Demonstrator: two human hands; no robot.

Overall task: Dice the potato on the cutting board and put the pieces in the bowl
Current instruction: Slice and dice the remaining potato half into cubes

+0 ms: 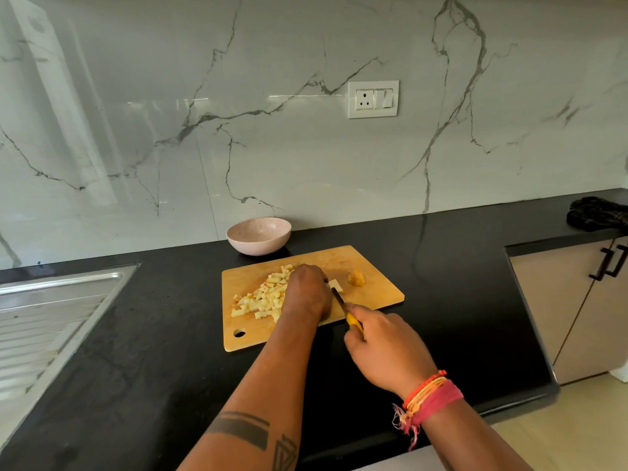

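Nearest the camera, two bare forearms reach forward over a black counter [136, 368]. The left forearm carries dark tattoo bands, and the right wrist wears a bundle of red and orange threads [430, 397].

The right hand [384, 348] is curled round the yellow handle of a knife [345, 309], whose dark blade runs up and away toward the middle of the cutting board [373, 294]. The left hand [307, 294] lies knuckles up on the board just left of the blade, fingers bent down over whatever it is steadying; a pale strip of uncut potato [335, 284] shows past its far side, but the hand hides the grip itself, so whether the fingers pinch it or merely press on it cannot be told.

The wooden board sits on the counter with a hanging hole at its near left corner. A heap of small diced potato pieces [261, 297] spreads across its left half, touching the left hand. A brownish potato scrap [356, 277] lies apart to the right of the blade.

Beyond the board's far edge stands a pale pink bowl [259, 235], close to the wall; no pieces show inside it.

A steel sink drainboard [51, 317] lies to the left, a dark cloth [598, 214] at far right, and a wall socket [373, 99] on the marble backsplash.
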